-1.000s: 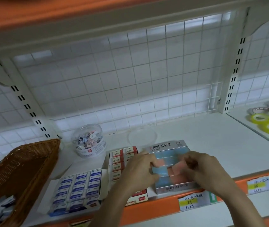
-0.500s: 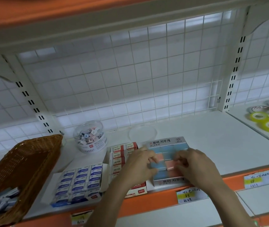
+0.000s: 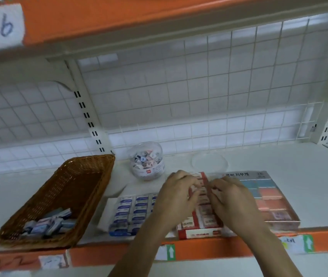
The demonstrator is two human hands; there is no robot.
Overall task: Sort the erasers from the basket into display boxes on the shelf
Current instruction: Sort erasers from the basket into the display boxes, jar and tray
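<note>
Running front-to-back on shelf [image 3: 279, 158]: red box [image 3: 198, 233].

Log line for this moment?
left hand, right hand: at red box | grip: unclear | basket: holds erasers

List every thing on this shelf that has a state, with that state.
Basket, partly filled, erasers at its near end.
Jar, lid off, small erasers inside.
Clear lid, flat on the shelf.
Blue box, open, erasers in rows.
Red box, open, erasers in rows.
Pink-and-blue box, open, erasers in rows.
</note>
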